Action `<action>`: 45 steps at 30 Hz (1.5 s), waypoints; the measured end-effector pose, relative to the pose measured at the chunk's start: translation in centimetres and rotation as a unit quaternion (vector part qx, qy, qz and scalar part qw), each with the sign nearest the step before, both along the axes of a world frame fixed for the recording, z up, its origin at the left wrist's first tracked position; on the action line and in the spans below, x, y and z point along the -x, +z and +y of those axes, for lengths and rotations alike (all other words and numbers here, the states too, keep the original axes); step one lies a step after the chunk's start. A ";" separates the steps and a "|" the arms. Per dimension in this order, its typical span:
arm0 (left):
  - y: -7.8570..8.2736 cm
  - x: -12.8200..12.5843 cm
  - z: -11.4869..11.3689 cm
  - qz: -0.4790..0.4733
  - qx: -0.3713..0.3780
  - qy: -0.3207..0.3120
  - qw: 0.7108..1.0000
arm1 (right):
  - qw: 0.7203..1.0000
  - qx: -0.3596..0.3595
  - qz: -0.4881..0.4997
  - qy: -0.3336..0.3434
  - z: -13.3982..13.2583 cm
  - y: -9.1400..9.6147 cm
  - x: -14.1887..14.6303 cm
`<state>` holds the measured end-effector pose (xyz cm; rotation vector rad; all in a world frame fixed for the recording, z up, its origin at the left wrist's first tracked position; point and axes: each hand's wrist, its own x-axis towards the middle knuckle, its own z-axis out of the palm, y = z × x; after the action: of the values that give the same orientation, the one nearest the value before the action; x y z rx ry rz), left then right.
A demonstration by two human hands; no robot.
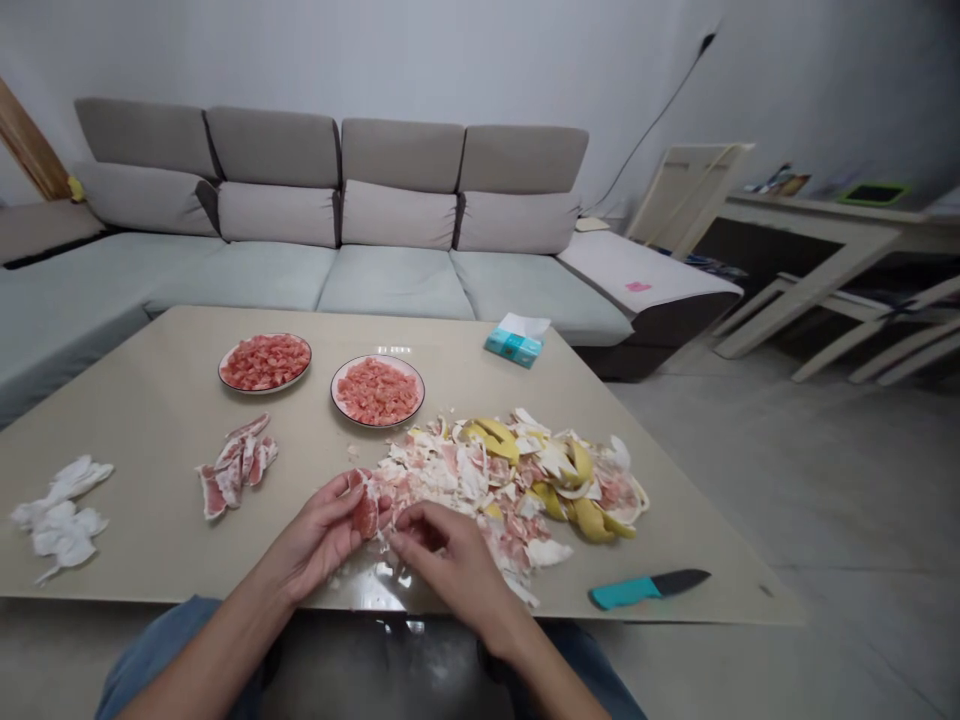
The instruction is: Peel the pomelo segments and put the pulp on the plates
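Observation:
Between the fingers and thumb of my left hand (330, 525) is a red pomelo segment (365, 510), with white membrane along its edge. My right hand (439, 545) is close beside it, thumb and forefinger pinched at the segment's right side; what they hold is too small to make out. A heap of pomelo peel (487, 465), white pith and torn membrane spreads just beyond my right hand. Several unpeeled pomelo segments (238, 465) lie to the left of my left hand. Farther back, two plates hold red pulp pieces: a left plate (223, 382) and a right plate (337, 408).
A knife (637, 590) with a turquoise handle lies near the front right table edge. Crumpled tissues (67, 520) are at the far left. A blue tissue pack (514, 345) sits at the back of the table (300, 450). Behind stands a grey sofa (390, 280).

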<state>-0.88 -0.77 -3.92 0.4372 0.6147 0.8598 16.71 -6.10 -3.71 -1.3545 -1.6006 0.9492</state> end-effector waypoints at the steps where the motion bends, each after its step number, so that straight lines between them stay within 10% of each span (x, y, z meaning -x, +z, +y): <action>1: 0.0 -0.1 0.0 0.002 -0.001 0.006 1.000 | 1.000 0.004 0.001 0.011 -0.2 0.0 0.5; 17: -0.3 0.3 -0.7 0.064 -0.049 -0.088 0.993 | 0.986 -0.154 -0.062 -0.028 -0.6 0.5 0.6; 39: 0.5 0.7 -1.3 0.014 -0.053 -0.256 0.965 | 0.959 -0.207 -0.065 -0.181 0.5 0.9 -2.2; 45: 0.5 0.6 -1.1 -0.008 -0.060 -0.207 0.977 | 0.962 -0.142 -0.136 -0.191 1.2 0.1 -3.7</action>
<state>-1.49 -1.86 -3.43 0.6412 0.4368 0.5028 20.44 -4.93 -3.62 -1.5581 -1.5219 0.2988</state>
